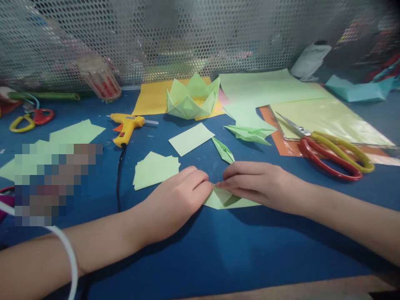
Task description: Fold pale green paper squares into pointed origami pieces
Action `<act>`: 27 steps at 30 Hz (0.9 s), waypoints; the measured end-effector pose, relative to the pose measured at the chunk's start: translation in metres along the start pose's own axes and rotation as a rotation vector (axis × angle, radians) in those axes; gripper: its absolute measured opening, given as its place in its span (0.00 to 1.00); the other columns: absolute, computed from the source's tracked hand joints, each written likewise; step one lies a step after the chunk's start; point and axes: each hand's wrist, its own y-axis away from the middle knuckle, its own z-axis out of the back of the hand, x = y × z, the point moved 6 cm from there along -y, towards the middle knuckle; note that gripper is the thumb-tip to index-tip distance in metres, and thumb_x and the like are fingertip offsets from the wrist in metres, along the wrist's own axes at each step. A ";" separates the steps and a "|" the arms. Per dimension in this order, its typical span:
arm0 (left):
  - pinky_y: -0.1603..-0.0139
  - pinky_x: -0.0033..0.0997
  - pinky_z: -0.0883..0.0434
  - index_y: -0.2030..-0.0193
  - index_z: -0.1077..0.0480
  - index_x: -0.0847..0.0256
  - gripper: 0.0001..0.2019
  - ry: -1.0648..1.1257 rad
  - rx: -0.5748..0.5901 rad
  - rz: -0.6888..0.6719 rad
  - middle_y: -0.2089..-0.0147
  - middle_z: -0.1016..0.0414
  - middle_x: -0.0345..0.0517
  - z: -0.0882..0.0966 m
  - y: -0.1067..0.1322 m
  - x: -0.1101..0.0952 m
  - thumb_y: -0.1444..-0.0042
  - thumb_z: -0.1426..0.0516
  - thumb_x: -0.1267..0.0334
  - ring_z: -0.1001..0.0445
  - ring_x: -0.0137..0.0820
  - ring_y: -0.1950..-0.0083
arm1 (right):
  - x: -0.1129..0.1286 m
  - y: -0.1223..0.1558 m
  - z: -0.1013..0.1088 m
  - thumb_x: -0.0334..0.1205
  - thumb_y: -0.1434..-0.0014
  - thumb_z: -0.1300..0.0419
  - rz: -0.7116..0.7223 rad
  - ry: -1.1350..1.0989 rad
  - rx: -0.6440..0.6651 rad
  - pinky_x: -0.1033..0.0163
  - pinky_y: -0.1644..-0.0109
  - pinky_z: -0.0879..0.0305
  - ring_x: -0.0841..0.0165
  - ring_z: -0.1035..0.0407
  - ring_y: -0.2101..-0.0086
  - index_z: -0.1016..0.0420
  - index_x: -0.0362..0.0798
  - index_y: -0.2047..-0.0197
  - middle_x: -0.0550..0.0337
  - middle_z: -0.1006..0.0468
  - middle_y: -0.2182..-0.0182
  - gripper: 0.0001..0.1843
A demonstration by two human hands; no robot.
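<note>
A partly folded piece of light green paper (220, 201) lies on the blue table in front of me. My left hand (186, 193) presses its fingers together on the paper's left side. From the other side, my right hand (256, 181) pinches the paper near its top middle; the fingertips of both hands almost meet there. Just beyond my right fingers lies a narrow folded green paper piece (223, 151). Beside my left hand is a stack of green paper pieces (155, 168). Past it rests a single green rectangle (191, 139).
A yellow glue gun (127, 127) with a black cord lies left. At the back stands a green pointed paper ring (193, 102). Folded green pieces (250, 133) and red-and-yellow scissors (331, 152) lie right, near packaged paper (337, 116). A jar (98, 79) leans at the perforated screen.
</note>
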 end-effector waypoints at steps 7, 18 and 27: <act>0.60 0.36 0.27 0.56 0.27 0.72 0.16 -0.126 -0.005 -0.098 0.60 0.25 0.57 0.003 -0.003 -0.005 0.35 0.57 0.78 0.30 0.38 0.61 | -0.006 0.001 -0.001 0.39 0.31 0.52 -0.026 -0.122 0.090 0.67 0.59 0.30 0.72 0.28 0.64 0.23 0.44 0.55 0.53 0.27 0.61 0.16; 0.60 0.34 0.27 0.60 0.27 0.70 0.17 -0.144 -0.013 -0.097 0.61 0.25 0.55 0.004 -0.004 -0.003 0.35 0.57 0.78 0.28 0.36 0.61 | -0.008 -0.001 0.004 0.36 0.35 0.44 0.000 -0.210 0.047 0.67 0.59 0.29 0.72 0.27 0.64 0.22 0.44 0.59 0.52 0.24 0.63 0.10; 0.64 0.38 0.26 0.61 0.26 0.73 0.16 -0.293 -0.008 -0.189 0.62 0.24 0.58 0.006 -0.004 -0.012 0.37 0.55 0.79 0.26 0.40 0.63 | -0.006 0.001 0.001 0.35 0.33 0.48 0.064 -0.143 0.137 0.66 0.57 0.31 0.70 0.29 0.63 0.23 0.43 0.59 0.51 0.26 0.62 0.12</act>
